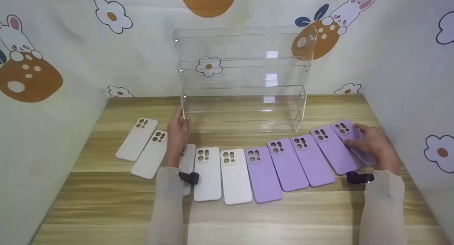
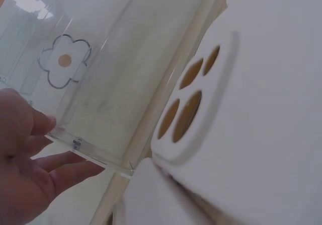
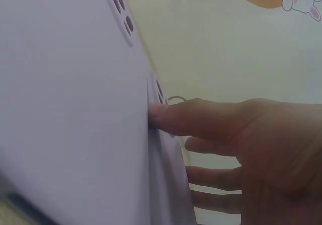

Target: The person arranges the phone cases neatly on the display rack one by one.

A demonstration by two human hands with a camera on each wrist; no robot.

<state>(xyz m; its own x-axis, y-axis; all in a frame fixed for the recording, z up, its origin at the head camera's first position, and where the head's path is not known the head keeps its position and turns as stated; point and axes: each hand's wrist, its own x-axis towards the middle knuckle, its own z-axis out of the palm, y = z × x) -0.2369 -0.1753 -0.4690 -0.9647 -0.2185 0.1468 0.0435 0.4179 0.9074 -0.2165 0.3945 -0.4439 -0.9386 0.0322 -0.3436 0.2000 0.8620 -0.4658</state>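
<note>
A clear acrylic tiered display rack [image 1: 244,74] stands at the back of the table. My left hand [image 1: 178,133] grips its left side panel near the bottom; in the left wrist view, the thumb is on one side of the panel [image 2: 93,157] and fingers are on the other. At the right end of a row of phone cases, my right hand [image 1: 372,144] holds the last purple phone case [image 1: 350,134] by its sides. The right wrist view shows the thumb between that case [image 3: 168,169] and its neighbour [image 3: 75,104]. My left forearm partly covers one white case [image 1: 188,160].
Several white phone cases [image 1: 237,177] lie in a curved row on the left and middle. More purple cases [image 1: 264,176] continue it to the right, some overlapping. Patterned walls [image 1: 149,53] border the wooden table [image 1: 117,202] behind and at both sides.
</note>
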